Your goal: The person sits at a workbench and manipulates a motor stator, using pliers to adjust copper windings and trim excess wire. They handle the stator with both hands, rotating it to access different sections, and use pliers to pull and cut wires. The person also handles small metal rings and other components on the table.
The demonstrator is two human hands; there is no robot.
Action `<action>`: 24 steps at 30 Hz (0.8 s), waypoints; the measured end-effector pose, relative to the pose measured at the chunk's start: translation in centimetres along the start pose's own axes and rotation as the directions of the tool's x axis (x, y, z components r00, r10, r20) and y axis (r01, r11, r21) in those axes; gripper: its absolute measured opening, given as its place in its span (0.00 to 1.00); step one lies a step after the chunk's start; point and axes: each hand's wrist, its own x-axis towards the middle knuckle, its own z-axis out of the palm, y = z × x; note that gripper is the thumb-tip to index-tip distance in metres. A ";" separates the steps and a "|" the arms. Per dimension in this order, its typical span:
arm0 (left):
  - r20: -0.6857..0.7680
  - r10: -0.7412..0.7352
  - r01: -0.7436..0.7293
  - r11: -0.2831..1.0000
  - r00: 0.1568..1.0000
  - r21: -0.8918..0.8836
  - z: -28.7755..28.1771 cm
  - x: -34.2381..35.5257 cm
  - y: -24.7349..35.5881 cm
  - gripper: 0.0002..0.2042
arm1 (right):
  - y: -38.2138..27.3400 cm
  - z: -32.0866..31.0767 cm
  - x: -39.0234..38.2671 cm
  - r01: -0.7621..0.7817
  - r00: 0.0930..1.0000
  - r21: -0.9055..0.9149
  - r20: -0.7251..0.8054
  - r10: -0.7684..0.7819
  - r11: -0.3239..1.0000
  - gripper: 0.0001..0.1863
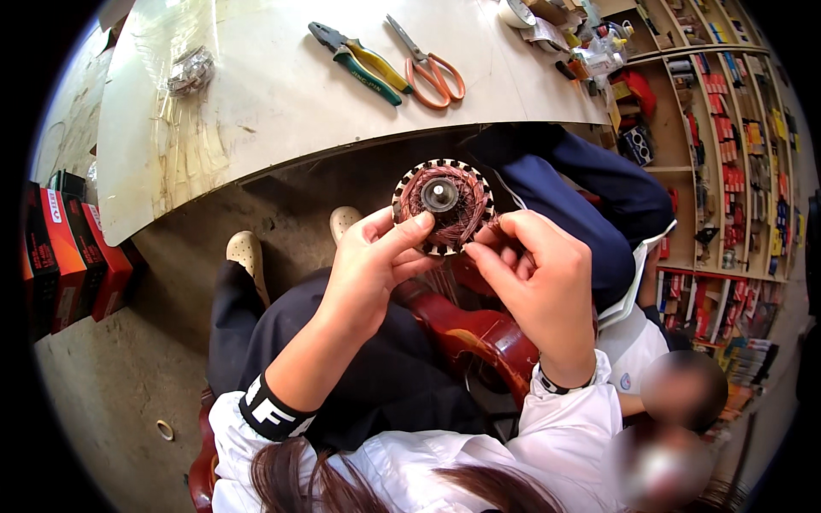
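A round motor armature (pixel 469 190) with reddish copper windings, a slotted rim and a metal shaft in its middle is held up in front of me, end face upward. My left hand (pixel 369 261) grips its lower left side, the thumb lying over the rim near the windings. At its lower right edge, my right hand (pixel 543 269) has its fingers curled and the thumb and fingertip pinched together against the rim. What sits between those fingertips is too small to make out. The armature hangs above my lap, just short of the table edge.
On the white table (pixel 256 94) lie combination pliers (pixel 359 64), orange-handled scissors (pixel 428 68) and a clear tape-like bundle (pixel 190 70). Bottles (pixel 599 61) crowd its right corner. A seated person in dark trousers (pixel 573 197) is close on my right. Shelves (pixel 727 154) stand right, red boxes (pixel 107 274) left.
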 end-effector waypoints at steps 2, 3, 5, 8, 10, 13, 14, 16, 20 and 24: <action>0.023 -0.001 0.001 1.000 1.000 -0.020 0.1 -0.2 0.3 0.15 | 0.0 -0.2 0.0 0.050 0.999 -0.031 -0.002 -0.050 0.998 0.09; 0.039 -0.004 0.005 1.000 0.999 -0.030 0.1 -0.2 0.4 0.16 | 0.0 -0.3 0.0 0.088 0.996 -0.045 -0.006 -0.088 0.995 0.09; 0.049 -0.015 0.016 1.000 0.999 -0.027 0.2 -0.1 0.6 0.16 | 0.1 -0.4 0.0 0.159 0.987 -0.072 -0.025 -0.161 0.985 0.09; 0.052 -0.028 0.030 0.999 0.998 -0.036 0.0 -0.1 0.8 0.16 | 0.3 -0.1 0.2 0.224 0.972 -0.096 -0.047 -0.229 0.970 0.10; 0.056 -0.027 0.029 0.999 0.998 -0.034 0.3 -0.4 0.8 0.15 | 0.4 -0.5 0.3 0.225 0.972 -0.098 -0.044 -0.230 0.969 0.10; 0.061 -0.033 0.035 0.999 0.998 -0.029 0.3 -0.6 0.8 0.15 | 0.6 -0.5 0.6 0.234 0.967 -0.101 -0.075 -0.242 0.967 0.11; 0.061 -0.037 0.039 0.999 0.997 -0.030 0.3 -0.6 0.9 0.15 | 0.6 -0.5 0.8 0.237 0.966 -0.105 -0.083 -0.246 0.966 0.11; 0.070 -0.043 0.045 0.999 0.997 -0.029 0.2 -0.7 1.0 0.15 | 0.7 -0.3 1.2 0.270 0.954 -0.126 -0.097 -0.283 0.955 0.11; 0.105 -0.058 0.064 0.997 0.993 -0.048 0.1 -0.9 1.1 0.16 | 0.4 0.0 1.7 0.293 0.943 -0.145 -0.121 -0.311 0.945 0.11; 0.117 -0.069 0.075 0.996 0.991 -0.053 0.0 -1.0 1.3 0.17 | 0.5 0.5 2.1 0.353 0.921 -0.110 -0.133 -0.366 0.929 0.11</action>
